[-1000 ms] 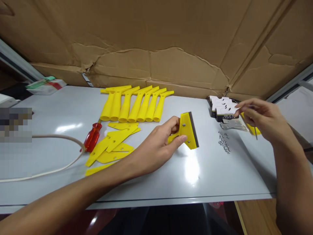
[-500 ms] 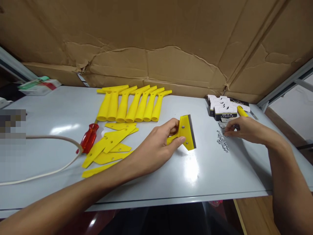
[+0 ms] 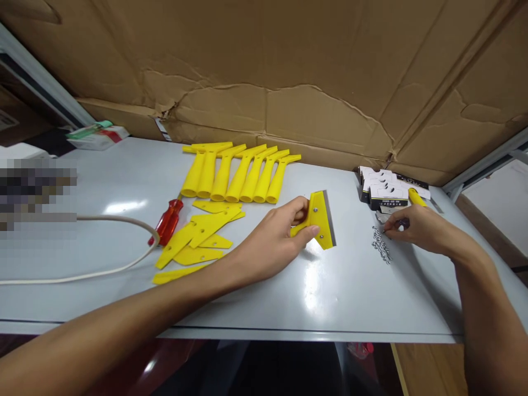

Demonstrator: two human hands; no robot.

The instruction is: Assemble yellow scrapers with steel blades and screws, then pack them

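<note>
My left hand point(image 3: 278, 234) is closed round the handle of a yellow scraper point(image 3: 324, 228), thumb on its head. Two screws show in that head, and a dark metal blade lines its right edge. Over at the right, my right hand point(image 3: 416, 226) pinches its fingertips together at the edge of a small pile of silver screws point(image 3: 381, 246). Something small and dark shows among its fingers, too unclear to name. Several yellow scraper handles point(image 3: 237, 181) lie side by side behind my left hand. Flat yellow plates with holes point(image 3: 198, 256) overlap to its left.
A red-handled screwdriver point(image 3: 169, 223) lies beside the plates, near a pale cable point(image 3: 119, 269). Black-and-white boxes point(image 3: 388, 192) and another yellow handle point(image 3: 416, 197) are at the back right. A white-and-green box point(image 3: 99, 137) stands at the back left. Cardboard point(image 3: 264, 55) lines the back.
The camera has turned slightly left, so most things sit further right in the picture. My left hand still holds the scraper, and my right hand's fingers stay pinched at the screws.
</note>
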